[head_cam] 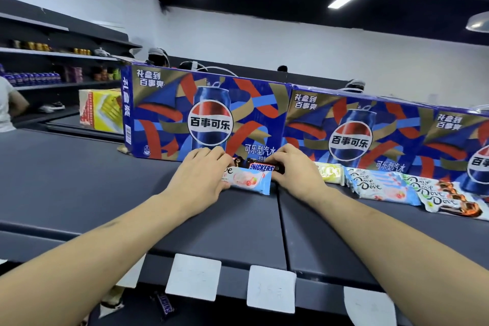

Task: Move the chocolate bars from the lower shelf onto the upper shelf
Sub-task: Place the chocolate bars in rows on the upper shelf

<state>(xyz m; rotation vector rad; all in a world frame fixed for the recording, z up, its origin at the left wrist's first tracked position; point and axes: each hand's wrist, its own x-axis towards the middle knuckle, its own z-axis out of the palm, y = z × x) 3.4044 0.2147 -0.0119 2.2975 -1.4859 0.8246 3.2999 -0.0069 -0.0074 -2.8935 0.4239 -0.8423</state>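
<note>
putting bars on the top shelf
both hands, left hand (197,174) and right hand (296,170), are holding the bars (250,180) with curled fingers; the bars are lying sideways between them.

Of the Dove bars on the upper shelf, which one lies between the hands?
The pale pink-and-blue Dove bar just in front of the Snickers bar; the left hand covers its left end. The other Dove bars lie right of the right hand.
</note>
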